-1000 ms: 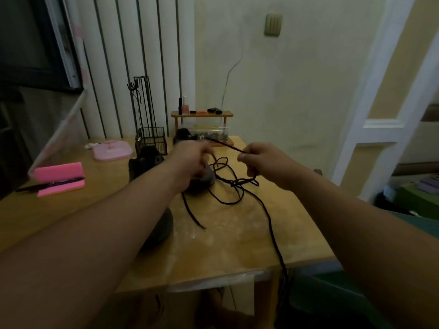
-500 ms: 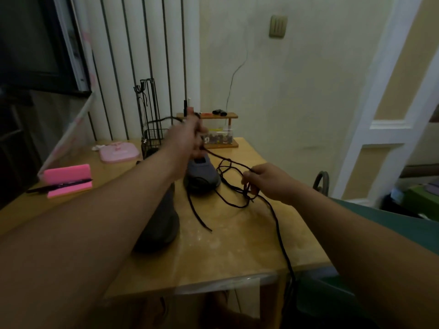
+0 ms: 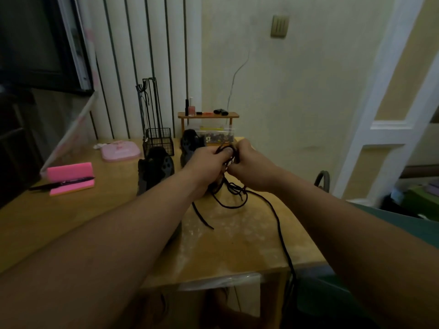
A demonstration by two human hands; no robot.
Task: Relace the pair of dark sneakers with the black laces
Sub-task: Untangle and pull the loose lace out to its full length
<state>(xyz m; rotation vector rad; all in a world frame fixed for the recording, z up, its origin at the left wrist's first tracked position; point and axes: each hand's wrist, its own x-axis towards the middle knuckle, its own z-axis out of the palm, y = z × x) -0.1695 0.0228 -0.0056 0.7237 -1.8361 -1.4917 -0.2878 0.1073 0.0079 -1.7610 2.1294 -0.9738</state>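
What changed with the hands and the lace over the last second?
The left hand, raised high half a second ago, came down; the right hand rose to meet it. Both now grip bunched black lace over the far sneaker. Unchanged: that sneaker and the near sneaker on the table, lace trailing off its front edge.

No text, label, brand or number can be read here. The pink case (image 3: 121, 151) on the desk (image 3: 71, 210) carries a faint darker mark on its lid, too blurred to make out. The pink bottle (image 3: 191, 109) on the small wooden shelf (image 3: 231, 114) and the clear box (image 3: 217, 136) beneath it show only colours. The wall plate (image 3: 279, 26) shows plain ribs.
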